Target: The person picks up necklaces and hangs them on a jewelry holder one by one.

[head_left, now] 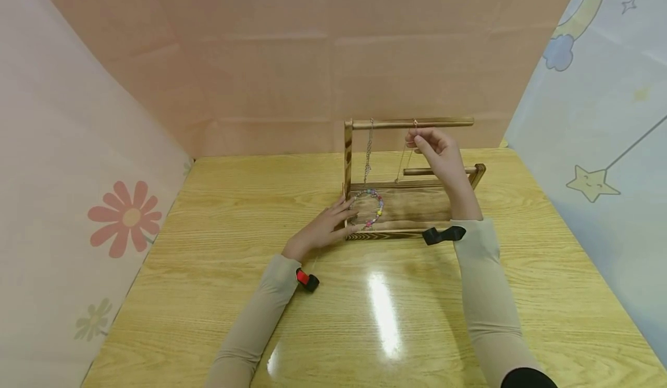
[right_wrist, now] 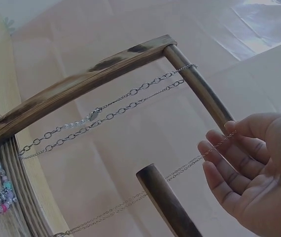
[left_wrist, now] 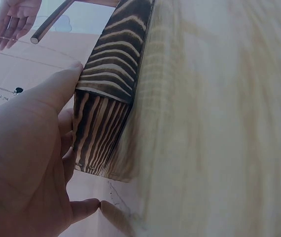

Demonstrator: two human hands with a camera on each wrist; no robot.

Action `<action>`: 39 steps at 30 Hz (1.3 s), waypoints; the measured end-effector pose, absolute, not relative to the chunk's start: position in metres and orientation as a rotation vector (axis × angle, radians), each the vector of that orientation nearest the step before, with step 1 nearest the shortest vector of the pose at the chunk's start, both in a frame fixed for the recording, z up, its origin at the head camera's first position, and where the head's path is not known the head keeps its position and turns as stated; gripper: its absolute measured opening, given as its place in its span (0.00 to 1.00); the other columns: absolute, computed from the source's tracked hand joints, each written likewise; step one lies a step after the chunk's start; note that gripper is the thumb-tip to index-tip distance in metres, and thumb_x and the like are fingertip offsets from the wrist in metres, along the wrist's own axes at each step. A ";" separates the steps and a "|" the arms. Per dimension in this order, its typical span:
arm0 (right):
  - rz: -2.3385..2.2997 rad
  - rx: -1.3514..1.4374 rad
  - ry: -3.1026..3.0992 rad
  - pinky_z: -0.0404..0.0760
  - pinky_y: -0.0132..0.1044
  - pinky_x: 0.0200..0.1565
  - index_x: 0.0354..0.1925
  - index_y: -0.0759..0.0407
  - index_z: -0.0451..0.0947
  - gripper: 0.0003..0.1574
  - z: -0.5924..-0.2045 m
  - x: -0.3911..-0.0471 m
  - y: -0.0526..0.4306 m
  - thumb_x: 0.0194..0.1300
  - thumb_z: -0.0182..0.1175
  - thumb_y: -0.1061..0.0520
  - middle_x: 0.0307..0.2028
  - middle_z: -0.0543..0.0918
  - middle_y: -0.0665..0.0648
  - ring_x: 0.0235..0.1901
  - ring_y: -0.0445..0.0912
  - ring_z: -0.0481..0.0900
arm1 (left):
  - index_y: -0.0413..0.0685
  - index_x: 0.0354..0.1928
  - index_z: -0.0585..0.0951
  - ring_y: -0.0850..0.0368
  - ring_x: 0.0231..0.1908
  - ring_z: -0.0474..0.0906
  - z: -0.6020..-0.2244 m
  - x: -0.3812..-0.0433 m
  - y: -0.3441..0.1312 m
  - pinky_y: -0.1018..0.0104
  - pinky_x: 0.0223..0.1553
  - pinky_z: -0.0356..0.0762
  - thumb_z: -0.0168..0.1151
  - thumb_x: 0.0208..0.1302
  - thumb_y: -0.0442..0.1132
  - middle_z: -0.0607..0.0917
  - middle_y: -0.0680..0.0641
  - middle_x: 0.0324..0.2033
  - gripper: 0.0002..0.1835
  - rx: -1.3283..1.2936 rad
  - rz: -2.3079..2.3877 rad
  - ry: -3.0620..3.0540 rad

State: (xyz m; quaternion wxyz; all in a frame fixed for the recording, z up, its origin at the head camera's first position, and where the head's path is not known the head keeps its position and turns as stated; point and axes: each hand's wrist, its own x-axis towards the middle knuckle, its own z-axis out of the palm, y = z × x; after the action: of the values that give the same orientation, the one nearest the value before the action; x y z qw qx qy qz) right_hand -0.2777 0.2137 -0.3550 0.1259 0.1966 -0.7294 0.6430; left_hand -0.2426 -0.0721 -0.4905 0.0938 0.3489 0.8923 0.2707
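Wood-grained surface [head_left: 234,214]. Our right grip [head_left: 439,153] pinches fine chain [right_wrist: 185,168] beside upper bar [head_left: 448,123]; left grip [head_left: 325,226], fingers extended, touches stand [head_left: 348,156]. Chain seems light, limp, fragile; pinch near top.

I face a pinkish backdrop [head_left: 260,69] across the top — flowered wall [head_left: 57,116] at left, moon-and-star wall [head_left: 625,121] at right, glare [head_left: 384,315] on my wood-grain bench [head_left: 219,231] below.
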 end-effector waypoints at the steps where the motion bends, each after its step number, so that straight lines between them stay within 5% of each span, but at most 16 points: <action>1: 1.876 0.574 -2.123 0.76 0.30 0.44 0.52 0.72 0.73 0.21 -0.356 -0.278 0.214 0.68 0.53 0.56 0.44 0.81 0.59 0.42 0.46 0.80 | 0.53 0.70 0.60 0.52 0.72 0.31 -0.491 -0.243 -0.072 0.36 0.66 0.41 0.46 0.70 0.54 0.45 0.51 0.73 0.30 1.036 0.803 2.647; 39: 1.966 0.536 -2.087 0.76 0.29 0.47 0.53 0.70 0.73 0.21 -0.372 -0.268 0.222 0.68 0.53 0.57 0.45 0.82 0.53 0.44 0.42 0.79 | 0.55 0.70 0.59 0.55 0.72 0.29 -0.491 -0.243 -0.073 0.39 0.66 0.40 0.44 0.69 0.57 0.44 0.52 0.73 0.31 1.037 0.805 2.642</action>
State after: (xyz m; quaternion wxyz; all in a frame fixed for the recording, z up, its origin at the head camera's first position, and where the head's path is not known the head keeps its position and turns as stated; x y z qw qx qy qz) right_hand -0.2678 0.2221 -0.3718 0.1121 0.1825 -0.7110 0.6698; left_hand -0.2426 -0.0730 -0.4913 0.0956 0.3499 0.8915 0.2715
